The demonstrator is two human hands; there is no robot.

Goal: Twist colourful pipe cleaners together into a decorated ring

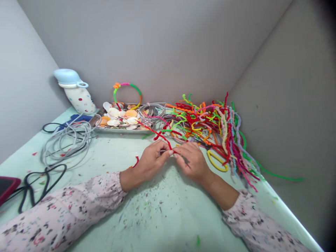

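Observation:
Between my fingertips is a red pipe cleaner (164,138), rising away from my hands toward the shells. My left hand (153,158) pinches it from the left, thumb against forefinger. From the right, my right hand (193,159) grips it close by, the two hands' fingertips nearly meeting. Another short red piece (137,161) shows behind my left wrist. Past my right hand spreads a tangled heap of colourful pipe cleaners (202,122). Yellow scissor handles (217,161) lie at its near edge.
A metal tray (123,131) of seashells (113,112) stands at the back, with a colourful pipe-cleaner ring (141,93) upright on it. Left are a white bottle (80,99) with a blue lid, coiled grey cable (65,140), black cord (47,185) and a red-edged device (10,185). Walls enclose the table.

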